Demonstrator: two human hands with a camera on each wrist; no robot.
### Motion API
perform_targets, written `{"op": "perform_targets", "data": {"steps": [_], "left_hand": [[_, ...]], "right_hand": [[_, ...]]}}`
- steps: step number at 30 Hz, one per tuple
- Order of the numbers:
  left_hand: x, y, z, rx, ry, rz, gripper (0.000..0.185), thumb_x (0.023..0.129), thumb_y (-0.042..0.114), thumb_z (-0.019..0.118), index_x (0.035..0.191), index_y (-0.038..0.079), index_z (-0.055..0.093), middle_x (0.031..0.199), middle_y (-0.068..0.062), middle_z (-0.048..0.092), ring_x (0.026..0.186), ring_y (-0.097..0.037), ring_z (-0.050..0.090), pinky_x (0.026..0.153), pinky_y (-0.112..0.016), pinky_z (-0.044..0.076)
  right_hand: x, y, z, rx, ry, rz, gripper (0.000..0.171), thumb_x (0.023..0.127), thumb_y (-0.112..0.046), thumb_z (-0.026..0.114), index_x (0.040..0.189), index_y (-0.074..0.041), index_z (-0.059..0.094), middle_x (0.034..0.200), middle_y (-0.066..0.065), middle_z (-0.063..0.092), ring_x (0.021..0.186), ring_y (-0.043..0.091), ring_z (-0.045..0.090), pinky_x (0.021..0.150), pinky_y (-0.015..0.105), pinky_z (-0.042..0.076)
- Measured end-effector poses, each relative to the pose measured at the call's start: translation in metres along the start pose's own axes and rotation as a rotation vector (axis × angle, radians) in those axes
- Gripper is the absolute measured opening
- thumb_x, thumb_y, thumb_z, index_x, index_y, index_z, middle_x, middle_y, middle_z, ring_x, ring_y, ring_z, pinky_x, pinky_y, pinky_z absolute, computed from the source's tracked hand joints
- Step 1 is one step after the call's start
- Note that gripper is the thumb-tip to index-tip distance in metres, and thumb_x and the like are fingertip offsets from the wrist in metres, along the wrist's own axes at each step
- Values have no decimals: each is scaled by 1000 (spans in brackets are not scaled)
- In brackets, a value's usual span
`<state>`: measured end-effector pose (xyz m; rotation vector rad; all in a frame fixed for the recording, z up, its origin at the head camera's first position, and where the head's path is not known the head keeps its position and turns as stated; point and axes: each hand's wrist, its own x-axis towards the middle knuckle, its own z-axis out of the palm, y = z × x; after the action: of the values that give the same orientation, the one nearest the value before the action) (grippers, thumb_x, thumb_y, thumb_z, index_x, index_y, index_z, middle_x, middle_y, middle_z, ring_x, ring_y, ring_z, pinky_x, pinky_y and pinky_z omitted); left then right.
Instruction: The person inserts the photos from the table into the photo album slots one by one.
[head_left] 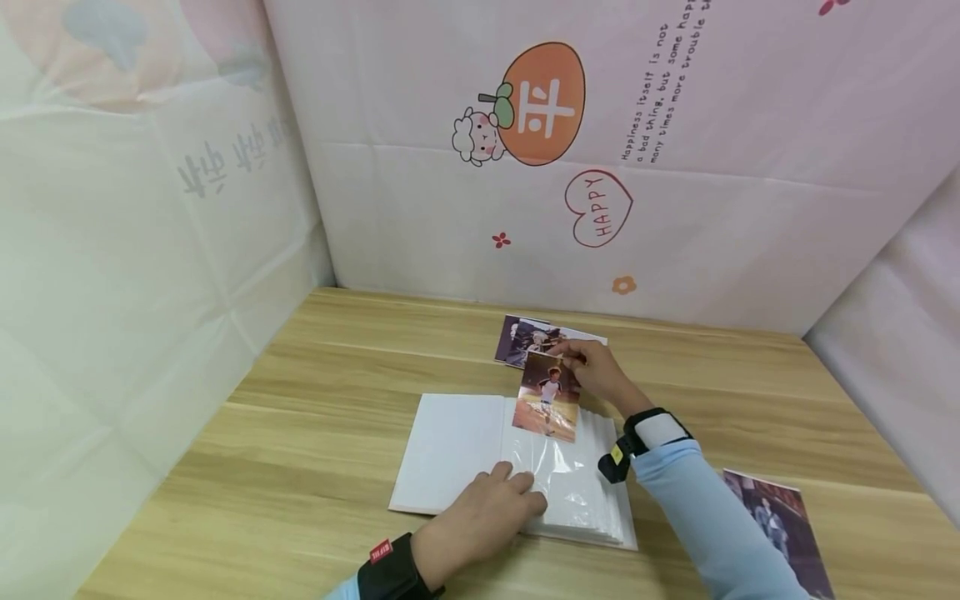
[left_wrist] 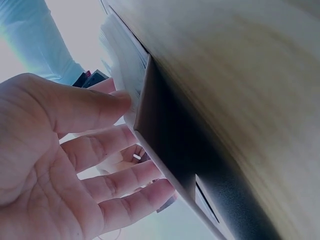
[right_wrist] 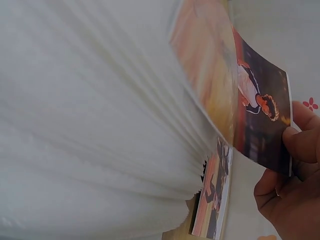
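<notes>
A white photo album (head_left: 457, 442) lies open on the table, clear-sleeved pages (head_left: 570, 492) on its right side. My right hand (head_left: 596, 371) pinches the top edge of a photo (head_left: 547, 392) of a person in a white-and-dark shirt. In the right wrist view the photo's (right_wrist: 262, 107) lower part looks paler behind a clear film edge, within the sleeve's mouth. My left hand (head_left: 487, 508) rests its fingers on the album near the fold and lower edge. Its fingers (left_wrist: 115, 150) are loosely bent and spread over the album's edge in the left wrist view.
Several overlapping photos (head_left: 528, 337) lie behind the album, near the patterned back cloth (head_left: 420, 208). Another photo (head_left: 780, 517) lies on the wooden table (head_left: 315, 425) at the right, partly covered by my right sleeve. A pale cloth wall (head_left: 150, 275) stands at the left.
</notes>
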<state>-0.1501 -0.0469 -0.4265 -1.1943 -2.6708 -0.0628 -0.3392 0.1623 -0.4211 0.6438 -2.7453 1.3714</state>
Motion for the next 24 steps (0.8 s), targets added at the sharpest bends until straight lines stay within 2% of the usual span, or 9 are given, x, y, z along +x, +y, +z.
{"op": "perform_targets", "data": {"steps": [14,17,22,24], "left_hand": [[0,-1,0,16,12,6,14,81,15,65,89,26,66,82,8,52,73,-13,46,48,-20,31],[-1,-1,0,16,20,9,14,80,16,65,89,26,67,82,8,52,73,-13,46,48,-20,31],[-1,0,-3,11,17,10,14,79,16,67,89,27,68,81,8,52,74,-13,47,48,-20,32],[0,0,-3,7,16,10,15,79,16,67,89,26,68,81,8,52,75,-13,47,48,-20,32]], "right_hand": [[-5,-3,3,-7,-51,7,26,90,10,45,104,0,65,102,14,61,68,23,50,55,27,41],[-6,-2,3,34,-73,27,26,91,9,44,105,1,64,97,14,61,68,23,52,56,28,42],[-9,-2,4,122,-142,32,27,92,10,41,107,5,63,78,16,60,61,26,55,49,27,41],[-11,-1,5,132,-155,41,28,92,10,41,107,4,63,78,16,61,60,26,55,48,27,40]]}}
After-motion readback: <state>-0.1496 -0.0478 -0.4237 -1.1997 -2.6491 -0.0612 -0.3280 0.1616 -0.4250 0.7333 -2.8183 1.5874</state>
